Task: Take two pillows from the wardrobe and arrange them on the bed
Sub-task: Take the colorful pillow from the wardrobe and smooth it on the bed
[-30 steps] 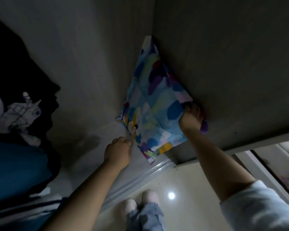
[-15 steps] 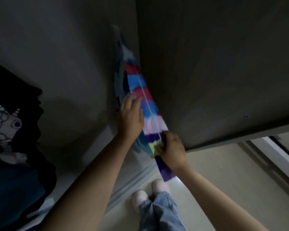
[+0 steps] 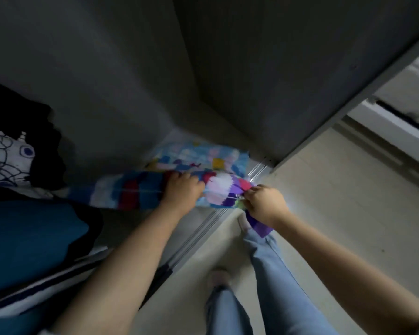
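Note:
A flat pillow with a blue, red, white and purple patchwork cover [image 3: 133, 189] hangs level just above the wardrobe floor, in front of me. My left hand [image 3: 183, 188] grips its middle from above. My right hand [image 3: 264, 204] is closed on its right end, where a purple corner hangs down. A second pillow with a light blue multicoloured cover [image 3: 201, 158] lies flat on the wardrobe floor behind the first, partly hidden by it.
The dark wardrobe back panel [image 3: 107, 68] and side panel [image 3: 276, 68] meet in a corner. Folded clothes [image 3: 22, 233] and a black-and-white printed fabric [image 3: 7, 155] fill the left. A sliding-door rail [image 3: 203, 226] runs along the wardrobe edge. My feet stand on the beige floor [image 3: 324, 201].
The pillow that stood upright against the side panel has been pulled down and toward me, and is now level in both hands. A second pillow has come into sight on the wardrobe floor.

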The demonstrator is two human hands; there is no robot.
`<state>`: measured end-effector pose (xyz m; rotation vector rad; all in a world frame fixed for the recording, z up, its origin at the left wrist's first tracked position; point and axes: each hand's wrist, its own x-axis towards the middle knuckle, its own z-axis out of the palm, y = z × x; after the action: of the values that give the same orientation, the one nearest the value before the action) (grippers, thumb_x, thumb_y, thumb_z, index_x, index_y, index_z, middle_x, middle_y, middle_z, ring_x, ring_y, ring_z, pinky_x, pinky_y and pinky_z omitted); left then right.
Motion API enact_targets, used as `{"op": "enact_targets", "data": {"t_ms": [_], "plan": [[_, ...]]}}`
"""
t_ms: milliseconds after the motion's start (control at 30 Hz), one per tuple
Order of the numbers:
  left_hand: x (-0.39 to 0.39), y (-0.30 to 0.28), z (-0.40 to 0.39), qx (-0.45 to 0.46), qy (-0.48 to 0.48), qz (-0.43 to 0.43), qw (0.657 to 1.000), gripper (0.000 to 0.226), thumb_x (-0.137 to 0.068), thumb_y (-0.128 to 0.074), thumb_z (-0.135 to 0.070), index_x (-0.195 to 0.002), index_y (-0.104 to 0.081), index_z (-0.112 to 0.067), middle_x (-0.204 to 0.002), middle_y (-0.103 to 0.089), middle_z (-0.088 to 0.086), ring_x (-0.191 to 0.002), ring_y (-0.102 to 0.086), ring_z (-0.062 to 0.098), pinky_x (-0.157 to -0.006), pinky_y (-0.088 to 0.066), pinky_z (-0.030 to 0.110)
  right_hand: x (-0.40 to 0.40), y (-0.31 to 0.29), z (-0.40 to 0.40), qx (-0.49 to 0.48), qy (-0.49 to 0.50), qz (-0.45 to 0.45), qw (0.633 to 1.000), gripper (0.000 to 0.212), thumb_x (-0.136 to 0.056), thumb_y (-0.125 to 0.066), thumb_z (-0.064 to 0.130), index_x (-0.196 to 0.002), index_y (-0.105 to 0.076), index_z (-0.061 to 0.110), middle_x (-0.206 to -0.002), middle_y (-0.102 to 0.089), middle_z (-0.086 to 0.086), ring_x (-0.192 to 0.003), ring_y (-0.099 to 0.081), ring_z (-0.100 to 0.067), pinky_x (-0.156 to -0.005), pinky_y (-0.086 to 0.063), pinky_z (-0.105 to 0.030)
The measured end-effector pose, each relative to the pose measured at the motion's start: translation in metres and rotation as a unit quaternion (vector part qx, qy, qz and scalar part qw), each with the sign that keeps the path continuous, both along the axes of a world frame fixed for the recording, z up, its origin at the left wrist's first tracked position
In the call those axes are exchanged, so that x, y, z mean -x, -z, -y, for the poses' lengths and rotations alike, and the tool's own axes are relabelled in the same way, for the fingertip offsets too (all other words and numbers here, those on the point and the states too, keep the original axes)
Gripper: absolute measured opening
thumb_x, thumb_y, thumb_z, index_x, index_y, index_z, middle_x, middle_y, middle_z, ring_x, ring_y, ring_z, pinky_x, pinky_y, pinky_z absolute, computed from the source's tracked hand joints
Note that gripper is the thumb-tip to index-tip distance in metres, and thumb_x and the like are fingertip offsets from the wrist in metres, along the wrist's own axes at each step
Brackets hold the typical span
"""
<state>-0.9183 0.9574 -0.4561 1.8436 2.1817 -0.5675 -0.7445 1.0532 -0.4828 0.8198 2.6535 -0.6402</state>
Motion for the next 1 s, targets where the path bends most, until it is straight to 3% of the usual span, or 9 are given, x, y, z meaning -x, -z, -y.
{"op": "enact_targets", "data": {"t_ms": [67,100,267,300,367,433,767,900,1000], "plan": [[-0.023,-0.006,0.022,-0.037,0.042,0.000,0.998,0.038,-0.027,-0.093,-0.033,-0.046,-0.067,-0.012,-0.045,-0.065,0.004,-0.045,-0.064,0.016,-0.045,-0.049,0.016,-0.019,-0.011,0.015,-0.014,0.030,-0.015,0.999,0.024,-0.090,-0.046,0.024,-0.095,-0.062,0.006,-0.106,-0.067,-0.012,-0.103,-0.056,-0.028,-0.079,-0.045,-0.035],[-0.034,-0.010,0.032,-0.049,0.038,0.019,0.998,0.042,-0.018,-0.094,-0.031,-0.038,-0.062,-0.012,-0.037,-0.060,0.003,-0.035,-0.060,0.014,-0.037,-0.045,0.013,-0.030,-0.020,0.024,-0.018,0.046,-0.024,0.998,0.023,-0.090,-0.047,0.023,-0.095,-0.062,0.005,-0.106,-0.067,-0.013,-0.102,-0.056,-0.029,-0.078,-0.045,-0.035],[-0.073,-0.059,0.043,-0.119,0.058,0.090,0.987,0.038,-0.023,-0.094,-0.008,-0.041,-0.060,-0.006,-0.038,-0.060,0.010,-0.032,-0.060,0.023,-0.026,-0.040,0.017,-0.085,-0.084,0.054,-0.072,0.127,-0.083,0.986,0.021,-0.088,-0.052,0.020,-0.092,-0.064,0.004,-0.102,-0.069,-0.016,-0.098,-0.059,-0.032,-0.075,-0.049,-0.035],[-0.082,-0.074,0.035,-0.127,0.070,0.096,0.985,0.032,-0.034,-0.092,-0.002,-0.048,-0.062,-0.002,-0.046,-0.063,0.016,-0.039,-0.063,0.028,-0.029,-0.045,0.023,-0.098,-0.099,0.055,-0.092,0.138,-0.083,0.983,0.021,-0.087,-0.052,0.020,-0.095,-0.064,0.005,-0.102,-0.069,-0.015,-0.097,-0.059,-0.033,-0.075,-0.048,-0.035],[-0.105,-0.099,0.014,-0.143,0.068,0.131,0.979,0.010,-0.074,-0.072,-0.003,-0.077,-0.066,0.004,-0.080,-0.068,0.025,-0.076,-0.067,0.036,-0.055,-0.053,0.039,-0.125,-0.131,0.052,-0.125,0.180,-0.090,0.972,0.021,-0.087,-0.052,0.019,-0.097,-0.064,0.005,-0.100,-0.068,-0.017,-0.094,-0.060,-0.035,-0.072,-0.048,-0.036],[-0.133,-0.112,-0.009,-0.177,0.070,0.145,0.971,0.018,-0.092,-0.050,-0.014,-0.097,-0.062,-0.001,-0.105,-0.064,0.021,-0.100,-0.059,0.033,-0.072,-0.048,0.041,-0.156,-0.161,0.047,-0.154,0.236,-0.102,0.954,0.019,-0.087,-0.053,0.016,-0.093,-0.065,0.003,-0.096,-0.068,-0.019,-0.091,-0.060,-0.037,-0.069,-0.047,-0.036],[-0.308,-0.174,-0.176,-0.236,0.121,0.262,0.928,0.033,-0.097,-0.046,-0.031,-0.086,-0.059,-0.003,-0.100,-0.067,0.019,-0.093,-0.061,0.036,-0.068,-0.046,0.039,-0.321,-0.241,-0.071,-0.282,0.382,-0.094,0.875,0.019,-0.089,-0.048,0.009,-0.081,-0.059,-0.005,-0.090,-0.066,-0.023,-0.084,-0.060,-0.037,-0.059,-0.030,-0.030],[-0.362,-0.198,-0.279,-0.208,0.008,0.331,0.920,0.043,-0.097,-0.045,-0.028,-0.057,-0.045,-0.012,-0.097,-0.067,0.022,-0.092,-0.061,0.036,-0.066,-0.042,0.038,-0.359,-0.265,-0.180,-0.299,0.384,-0.062,0.871,0.016,-0.088,-0.045,0.008,-0.084,-0.059,-0.001,-0.095,-0.066,-0.018,-0.088,-0.060,-0.033,-0.060,-0.032,-0.030],[-0.392,-0.244,-0.362,-0.222,-0.101,0.382,0.892,0.047,-0.098,-0.042,-0.026,-0.053,-0.038,-0.012,-0.104,-0.065,0.026,-0.096,-0.059,0.036,-0.072,-0.043,0.039,-0.371,-0.308,-0.270,-0.332,0.380,-0.071,0.860,0.017,-0.086,-0.044,0.006,-0.089,-0.058,-0.002,-0.099,-0.064,-0.020,-0.092,-0.059,-0.035,-0.062,-0.036,-0.034]]}}
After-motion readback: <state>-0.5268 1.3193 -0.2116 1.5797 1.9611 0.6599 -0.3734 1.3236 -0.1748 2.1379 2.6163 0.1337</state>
